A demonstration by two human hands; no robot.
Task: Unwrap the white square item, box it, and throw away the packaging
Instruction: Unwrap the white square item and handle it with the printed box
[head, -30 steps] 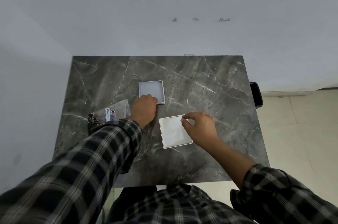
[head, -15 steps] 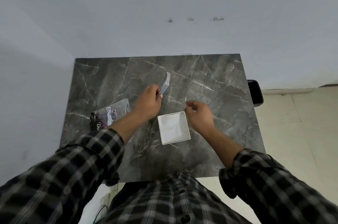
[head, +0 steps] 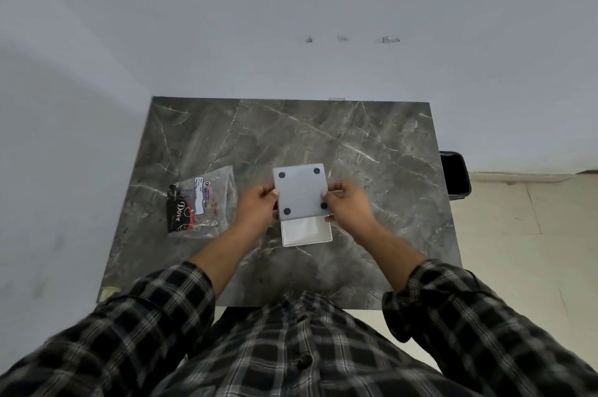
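Both hands hold a grey-white square piece (head: 301, 191) with a dark round pad at each corner, its padded side facing up. My left hand (head: 259, 209) grips its left edge and my right hand (head: 348, 204) its right edge. The piece hovers over the far part of a white square tray-like piece (head: 307, 233) lying on the table, hiding that part. The clear plastic packaging (head: 202, 202), with a black printed card and a white label, lies flat to the left of my left hand.
A dark marble-patterned table (head: 372, 144) stands against a pale wall. A black bin (head: 454, 176) sits on the floor past the table's right edge. A pale tiled floor lies to the right.
My left hand lifted the grey square from the table, turned it over and brought it above the white tray. My right hand left the tray's edge and took hold of the square's right side.
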